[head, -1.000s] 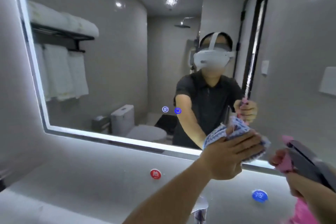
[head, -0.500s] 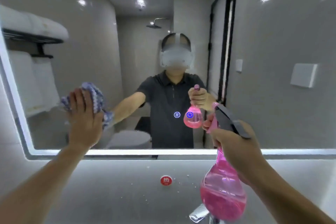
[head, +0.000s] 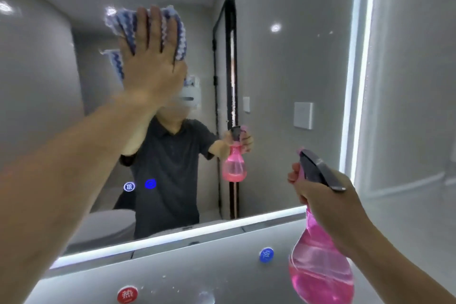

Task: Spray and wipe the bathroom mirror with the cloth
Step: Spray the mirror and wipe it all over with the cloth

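The bathroom mirror (head: 283, 81) fills most of the view, lit by a white strip along its bottom and right edges. My left hand (head: 150, 61) presses a blue and white striped cloth (head: 172, 29) flat against the upper middle of the glass, fingers spread. My right hand (head: 325, 192) grips the neck of a pink spray bottle (head: 320, 271) with a dark trigger head, held upright at the lower right, a short way in front of the mirror. The reflection shows a person in a dark shirt with the same bottle.
Two lit touch icons (head: 139, 185) glow on the lower glass. Below the mirror on the grey wall sit a red round tap mark (head: 127, 295) and a blue one (head: 266, 254). A grey wall (head: 414, 106) stands to the right of the mirror.
My left hand has swept the cloth from the lower left of the glass up to the upper middle. The view has tilted and shifted right; the bottle stays in my right hand.
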